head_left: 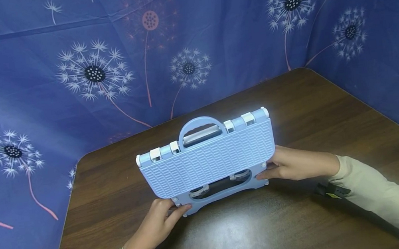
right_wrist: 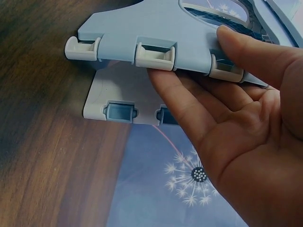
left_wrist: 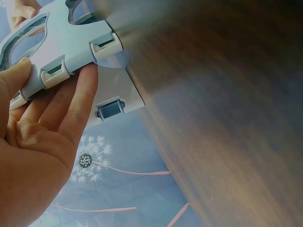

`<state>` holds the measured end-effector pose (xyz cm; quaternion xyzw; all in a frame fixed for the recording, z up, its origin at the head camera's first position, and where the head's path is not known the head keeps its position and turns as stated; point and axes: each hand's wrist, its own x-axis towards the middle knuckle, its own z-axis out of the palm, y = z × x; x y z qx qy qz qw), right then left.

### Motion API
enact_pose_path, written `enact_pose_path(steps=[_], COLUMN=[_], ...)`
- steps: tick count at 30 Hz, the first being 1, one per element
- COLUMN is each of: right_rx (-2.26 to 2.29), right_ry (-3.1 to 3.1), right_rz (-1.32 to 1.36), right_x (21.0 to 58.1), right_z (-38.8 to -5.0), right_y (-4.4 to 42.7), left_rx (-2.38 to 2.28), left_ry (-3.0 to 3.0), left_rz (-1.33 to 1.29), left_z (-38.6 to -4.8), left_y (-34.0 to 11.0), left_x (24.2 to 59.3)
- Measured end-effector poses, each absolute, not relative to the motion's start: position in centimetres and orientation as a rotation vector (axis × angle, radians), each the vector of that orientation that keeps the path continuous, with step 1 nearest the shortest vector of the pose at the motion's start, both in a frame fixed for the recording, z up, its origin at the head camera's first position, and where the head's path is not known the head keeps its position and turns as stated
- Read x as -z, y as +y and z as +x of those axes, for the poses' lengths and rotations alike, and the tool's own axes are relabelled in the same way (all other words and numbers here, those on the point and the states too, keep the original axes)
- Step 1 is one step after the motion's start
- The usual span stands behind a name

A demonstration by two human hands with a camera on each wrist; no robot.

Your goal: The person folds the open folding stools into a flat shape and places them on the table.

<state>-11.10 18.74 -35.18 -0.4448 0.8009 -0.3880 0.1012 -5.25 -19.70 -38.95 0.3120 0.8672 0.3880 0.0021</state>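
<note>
Two bare hands are recorded on one light blue folding stool (head_left: pixel 206 162), which is held partly folded between them. Its left end is pinched by the left hand (head_left: pixel 155 223), the thumb being laid on the near face of the leg panel (head_left: pixel 224 194) and the fingers tucked behind and beneath. The opposite end is pinched likewise by the right hand (head_left: pixel 291 163), its thumb set against the same panel, its fingers placed under the white hinge pieces (right_wrist: pixel 155 56). The textured face is tilted upward ahead of both hands, and an arched carry handle (head_left: pixel 200 120) is seen at its edge farthest from the fingers. A dark wood-grain table (head_left: pixel 328 116) is spread below and around the hands; whether it is touched by the stool's lower edge cannot be told with certainty. Behind the right hand a pale sleeve (head_left: pixel 379 191) is worn, and a black strap (head_left: pixel 330 190) with a yellow mark is noted beside its cuff. Beyond both hands, blue cloth (head_left: pixel 236 56) printed with dandelions is hung.
</note>
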Motion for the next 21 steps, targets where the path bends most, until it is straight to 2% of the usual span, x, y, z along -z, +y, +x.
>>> enact_pose_path(steps=[21], right_rx=[1.143], right_ry=[2.340], right_rz=[-1.319], right_x=[35.23], right_z=[-11.26], right_y=[18.93], left_rx=[-1.206], left_ry=[2.720], left_rz=[0.984], left_z=[-5.26], left_y=[-19.68], left_x=[38.79])
